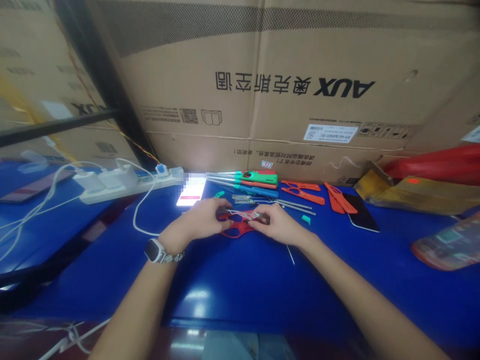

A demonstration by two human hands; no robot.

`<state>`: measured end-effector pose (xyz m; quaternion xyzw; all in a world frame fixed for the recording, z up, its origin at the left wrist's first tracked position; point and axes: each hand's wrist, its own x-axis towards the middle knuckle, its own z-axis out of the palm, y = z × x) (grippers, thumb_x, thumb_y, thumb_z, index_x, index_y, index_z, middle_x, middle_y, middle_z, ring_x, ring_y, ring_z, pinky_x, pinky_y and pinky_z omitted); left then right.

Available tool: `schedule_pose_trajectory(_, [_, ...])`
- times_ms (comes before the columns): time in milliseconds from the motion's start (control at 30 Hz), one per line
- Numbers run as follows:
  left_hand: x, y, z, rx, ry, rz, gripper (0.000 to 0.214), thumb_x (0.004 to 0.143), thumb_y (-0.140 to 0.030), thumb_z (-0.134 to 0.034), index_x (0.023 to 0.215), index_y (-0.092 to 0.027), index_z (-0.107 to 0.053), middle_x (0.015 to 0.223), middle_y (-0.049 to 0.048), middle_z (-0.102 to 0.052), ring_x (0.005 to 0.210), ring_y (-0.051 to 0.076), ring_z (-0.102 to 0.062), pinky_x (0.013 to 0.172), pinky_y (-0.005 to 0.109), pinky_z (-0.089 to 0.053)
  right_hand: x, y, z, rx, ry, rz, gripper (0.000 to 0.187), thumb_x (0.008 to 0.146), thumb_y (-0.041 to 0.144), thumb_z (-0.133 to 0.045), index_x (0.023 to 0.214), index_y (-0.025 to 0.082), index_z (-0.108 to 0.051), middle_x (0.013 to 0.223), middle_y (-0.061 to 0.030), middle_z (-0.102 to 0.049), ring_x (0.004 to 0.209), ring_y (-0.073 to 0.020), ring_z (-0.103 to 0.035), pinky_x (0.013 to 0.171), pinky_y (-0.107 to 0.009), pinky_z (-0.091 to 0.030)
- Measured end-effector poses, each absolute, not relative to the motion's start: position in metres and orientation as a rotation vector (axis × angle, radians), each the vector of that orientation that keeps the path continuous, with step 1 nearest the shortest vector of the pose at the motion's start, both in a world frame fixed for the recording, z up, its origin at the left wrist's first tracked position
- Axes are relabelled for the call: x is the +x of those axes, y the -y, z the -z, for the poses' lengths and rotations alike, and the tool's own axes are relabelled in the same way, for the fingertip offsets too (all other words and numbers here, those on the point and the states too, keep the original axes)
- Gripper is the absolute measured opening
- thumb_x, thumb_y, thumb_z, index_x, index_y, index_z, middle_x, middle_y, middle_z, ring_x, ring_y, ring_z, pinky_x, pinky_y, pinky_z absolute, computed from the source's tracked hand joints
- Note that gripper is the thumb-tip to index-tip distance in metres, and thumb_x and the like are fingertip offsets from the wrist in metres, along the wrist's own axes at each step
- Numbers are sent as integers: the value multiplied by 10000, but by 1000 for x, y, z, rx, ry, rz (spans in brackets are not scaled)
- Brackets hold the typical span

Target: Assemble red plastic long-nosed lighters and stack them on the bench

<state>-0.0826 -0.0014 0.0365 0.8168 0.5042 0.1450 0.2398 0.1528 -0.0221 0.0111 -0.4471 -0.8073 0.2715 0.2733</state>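
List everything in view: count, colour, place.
Boxes: several, brown, behind table
Tables: apparently two, blue, centre, left
Frame: one, black, left
Slab: one, dark, left
Power strip: one, white, left
Cables: several, white, left
Lit phone: one, white, back centre
Lighters: several, mixed colours, back centre
Rods: several, silver, before lighters
Caps: two, teal, near rods
Red shells: uncountable, red, under hands
Wires: uncountable, whitish, between hands
Pin: one, silver, by right wrist
Orange shells: several, orange, right
Dark phone: one, black, right
Carton: one, yellowish, right
Bundle: one, red, right
Jar: one, clear, right edge
Watch: one, silver, left wrist
Left hand: one, bare, centre
Right hand: one, bare, centre
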Motion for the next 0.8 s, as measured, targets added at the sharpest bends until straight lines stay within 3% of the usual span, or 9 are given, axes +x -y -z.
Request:
schedule_pose_trajectory(233, [-75, 1, -34, 2256, -1160, -495, 248, 750, -271, -701, 983, -190, -684, 949, 50, -727, 854, 215, -664, 769, 319, -500, 141, 21, -14, -1146, 2221, -726, 127, 850, 205, -620, 727, 176, -601, 624, 44, -498, 581, -103, -430, 606, -244, -302])
schedule_pose_trajectory(433, [-72, 1, -33, 2171, -1117, -361, 118, 793, -266, -641, 819, -172, -707, 735, 10, -700, 669, 161, -595, 631, 274, -431, 139, 20, -13, -1118, 2287, -702, 239, 848, 247, -626, 640, 180, -529, 585, 51, -462, 562, -97, -406, 585, -244, -293])
schedule_pose_trajectory(600, [-73, 1, -31, 2203, -1101, -286, 154, 826, -271, -610, 794, -171, -722, 679, -7, -668, 603, 128, -526, 592, 259, -378, 143, 21, -10, -1115, 2266, -794, 43, 822, 210, -617, 826, 179, -646, 649, 32, -561, 567, -108, -469, 579, -244, -354])
schedule_pose_trajectory(700, [-72, 1, -31, 2196, -1127, -274, 171, 830, -284, -599, 781, -166, -713, 634, -16, -631, 580, 119, -499, 572, 252, -355, 147, 21, -7, -1092, 2236, -851, 246, 764, 107, -599, 989, 192, -647, 704, 31, -609, 588, -116, -518, 624, -254, -418])
schedule_pose_trajectory(800, [-70, 2, -31, 2141, -1111, -304, 172, 817, -312, -625, 854, -166, -708, 667, -15, -643, 610, 126, -534, 579, 246, -369, 151, 20, -5, -1098, 2175, -854, 268, 783, 87, -563, 1020, 199, -618, 765, 17, -639, 647, -135, -567, 656, -270, -454])
